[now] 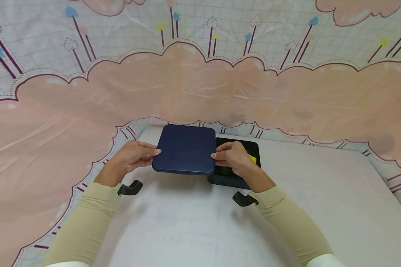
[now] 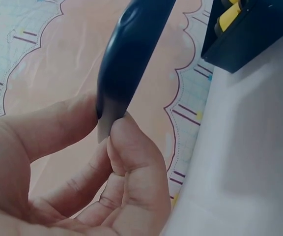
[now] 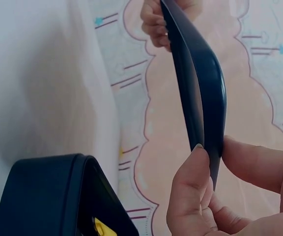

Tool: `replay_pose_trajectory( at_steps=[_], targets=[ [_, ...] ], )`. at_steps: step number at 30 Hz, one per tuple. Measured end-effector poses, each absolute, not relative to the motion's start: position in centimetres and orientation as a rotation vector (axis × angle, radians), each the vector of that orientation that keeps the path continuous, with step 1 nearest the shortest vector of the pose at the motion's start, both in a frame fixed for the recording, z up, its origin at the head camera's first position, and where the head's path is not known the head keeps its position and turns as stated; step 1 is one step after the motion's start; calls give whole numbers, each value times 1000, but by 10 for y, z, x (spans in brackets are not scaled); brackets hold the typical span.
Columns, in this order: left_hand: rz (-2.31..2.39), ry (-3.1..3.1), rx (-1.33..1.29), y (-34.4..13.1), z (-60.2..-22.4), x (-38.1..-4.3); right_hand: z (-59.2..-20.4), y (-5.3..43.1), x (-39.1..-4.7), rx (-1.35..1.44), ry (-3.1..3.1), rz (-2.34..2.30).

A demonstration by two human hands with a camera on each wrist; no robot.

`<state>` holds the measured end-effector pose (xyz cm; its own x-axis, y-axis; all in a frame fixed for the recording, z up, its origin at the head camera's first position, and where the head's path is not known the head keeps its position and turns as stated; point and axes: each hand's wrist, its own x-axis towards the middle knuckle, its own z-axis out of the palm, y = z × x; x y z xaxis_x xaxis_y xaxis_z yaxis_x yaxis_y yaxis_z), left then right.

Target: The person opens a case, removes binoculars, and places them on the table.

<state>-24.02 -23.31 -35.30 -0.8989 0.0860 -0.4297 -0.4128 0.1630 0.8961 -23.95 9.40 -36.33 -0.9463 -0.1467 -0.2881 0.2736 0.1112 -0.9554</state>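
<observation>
Left hand (image 1: 133, 157), right hand (image 1: 234, 159) pinch the navy lid (image 1: 185, 149) either side, likely for balance, beside the box (image 1: 228, 181) near the counter's (image 1: 187, 222) far edge!

A dark blue lid (image 3: 212, 93) is pinched by the right hand (image 3: 259, 167) and held at its far end by the left hand (image 3: 154, 22). Near the right hand, a yellow object (image 3: 104, 229) is seen inside a dark box (image 3: 38, 196).

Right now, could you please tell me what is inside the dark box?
Something yellow shows inside the dark box. In the head view, the right hand and the dark blue lid cover part of its opening, hiding what lies behind.
</observation>
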Motion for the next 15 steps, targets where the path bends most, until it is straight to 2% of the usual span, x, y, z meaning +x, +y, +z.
replay_pose_trajectory(
  at_steps=[15],
  targets=[
    [1763,2075,-295,-251,-350,-234,-363,78,-236,121,2039,-1916]
  ],
)
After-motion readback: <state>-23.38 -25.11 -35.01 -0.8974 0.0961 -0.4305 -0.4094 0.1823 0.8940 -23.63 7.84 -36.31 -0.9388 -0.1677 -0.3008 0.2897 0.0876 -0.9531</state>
